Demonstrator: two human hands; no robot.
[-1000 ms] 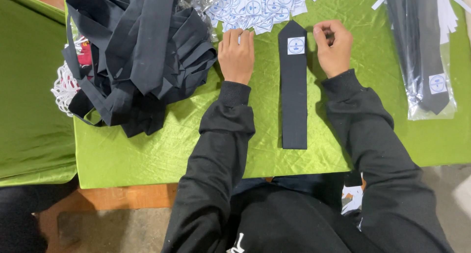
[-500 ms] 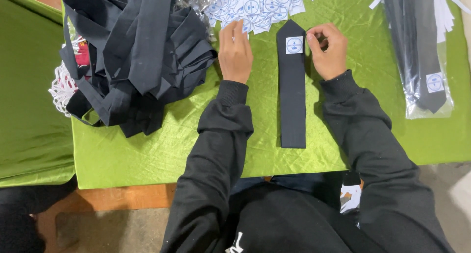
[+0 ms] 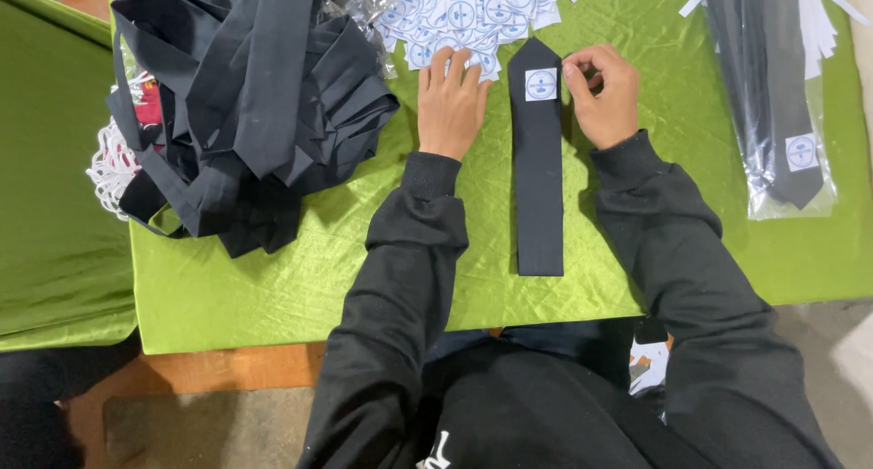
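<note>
Pressing our flat left hand (image 3: 452, 100) onto the stickers (image 3: 473, 10) at the worktop's (image 3: 273, 287) far edge, our right hand (image 3: 602, 91) fingers pinch beside the labelled black tie (image 3: 538, 178), mid-worktop.

Black tie (image 3: 538, 178), white-and-blue label (image 3: 541, 84), bright green cloth (image 3: 273, 278)

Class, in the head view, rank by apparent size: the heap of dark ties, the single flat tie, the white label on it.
1. heap of dark ties
2. single flat tie
3. white label
</note>
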